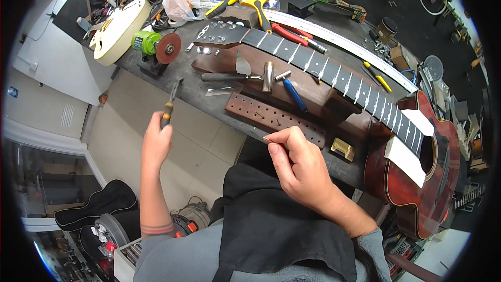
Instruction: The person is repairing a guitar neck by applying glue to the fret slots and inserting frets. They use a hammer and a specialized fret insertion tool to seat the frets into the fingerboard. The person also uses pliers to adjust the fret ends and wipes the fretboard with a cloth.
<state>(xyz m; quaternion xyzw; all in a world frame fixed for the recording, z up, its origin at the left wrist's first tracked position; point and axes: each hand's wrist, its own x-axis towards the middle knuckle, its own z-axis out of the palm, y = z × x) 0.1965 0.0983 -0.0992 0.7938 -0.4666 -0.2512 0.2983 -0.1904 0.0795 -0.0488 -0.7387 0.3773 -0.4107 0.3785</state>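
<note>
Right hand (300, 164): grip together, thumb and forefinger pinching a thin wire-like piece (267, 139) near the table (190, 75)'s front edge, by the drilled wooden block (245, 107). Probably feather-light, stiff, easily dropped; best pinched at one end. Looks short, pale, slender; material unclear. Left hand (156, 138): grip wrapped around pliers (167, 109), out past the edge. Likely heavier, rigid; hold by the handles. Black-and-yellow handles, dark blurred head. Beyond: fretted guitar neck (331, 73).
</note>
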